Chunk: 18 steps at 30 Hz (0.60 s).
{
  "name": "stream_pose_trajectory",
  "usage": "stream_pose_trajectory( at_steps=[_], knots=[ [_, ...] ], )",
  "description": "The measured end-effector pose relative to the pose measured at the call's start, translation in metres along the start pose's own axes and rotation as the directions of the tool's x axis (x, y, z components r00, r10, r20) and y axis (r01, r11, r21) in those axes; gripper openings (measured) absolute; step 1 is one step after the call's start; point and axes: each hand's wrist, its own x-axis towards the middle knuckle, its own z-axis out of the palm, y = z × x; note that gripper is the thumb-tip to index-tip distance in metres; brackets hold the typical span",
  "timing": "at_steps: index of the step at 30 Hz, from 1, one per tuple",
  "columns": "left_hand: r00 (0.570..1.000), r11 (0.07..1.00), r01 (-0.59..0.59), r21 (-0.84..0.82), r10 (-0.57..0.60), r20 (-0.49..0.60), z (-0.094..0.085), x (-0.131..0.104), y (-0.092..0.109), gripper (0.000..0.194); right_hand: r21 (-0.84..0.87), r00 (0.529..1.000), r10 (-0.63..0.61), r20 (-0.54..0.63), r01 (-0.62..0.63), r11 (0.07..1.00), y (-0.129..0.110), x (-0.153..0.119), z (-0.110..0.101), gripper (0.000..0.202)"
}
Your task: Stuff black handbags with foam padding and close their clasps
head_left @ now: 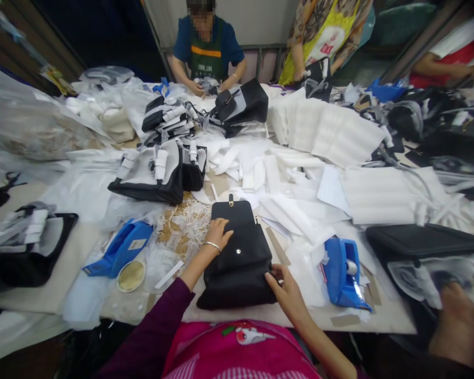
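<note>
A black handbag (pixel 240 271) lies in front of me at the table edge, its flap turned up and away. A small strap with a gold-coloured clasp (pixel 231 201) is at the flap's far end. On the bag's left side rests my left hand (pixel 218 235), its fingers stretched over the black surface. My right hand (pixel 286 287) is closed at the bag's lower right edge, thumb on the bag; the undersides of its fingers are hidden. A round silver-coloured stud (pixel 238 251) shows on the bag between my hands.
Blue tape dispensers stand left (pixel 122 250) and right (pixel 343 273), with a round tub (pixel 131 276) by the left one. White foam sheets (pixel 327 126), strings (pixel 189 218) and wrapped black bags (pixel 154 173) cover the table. A co-worker's hand (pixel 458 310) is at right; other people work opposite.
</note>
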Motion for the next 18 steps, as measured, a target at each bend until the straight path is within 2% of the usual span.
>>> stream_pose_trajectory(
  at_steps=[3,6,8,10,15,18],
  knots=[
    [0.988,0.993,-0.069,0.093,0.055,0.147,0.022,0.022,0.042,0.036,-0.111,0.997,-0.061,-0.047,0.056,0.992,-0.007,-0.011,0.016,0.043],
    [0.981,0.988,-0.048,0.148,0.019,0.191,0.046,0.038,0.059,0.044,-0.169,0.988,-0.124,-0.089,0.108,0.980,-0.007,-0.014,0.023,0.040],
    [0.978,0.992,-0.010,0.129,-0.017,0.208,0.057,0.045,0.055,0.043,-0.177,0.985,-0.141,-0.099,0.122,0.977,-0.003,-0.015,0.023,0.039],
    [0.976,0.997,0.028,0.066,-0.041,0.215,0.065,0.050,0.046,0.042,-0.170,0.991,-0.098,-0.096,0.080,0.982,0.002,-0.017,0.023,0.038],
    [0.983,0.989,0.074,-0.129,-0.051,0.174,0.080,0.062,0.027,0.047,-0.119,0.985,0.171,-0.019,-0.172,0.978,0.012,-0.013,0.015,0.036],
    [0.985,0.983,0.064,-0.175,-0.034,0.170,0.087,0.066,0.023,0.048,-0.147,0.963,0.262,0.069,-0.250,0.957,0.008,-0.002,0.010,0.047]
  ],
)
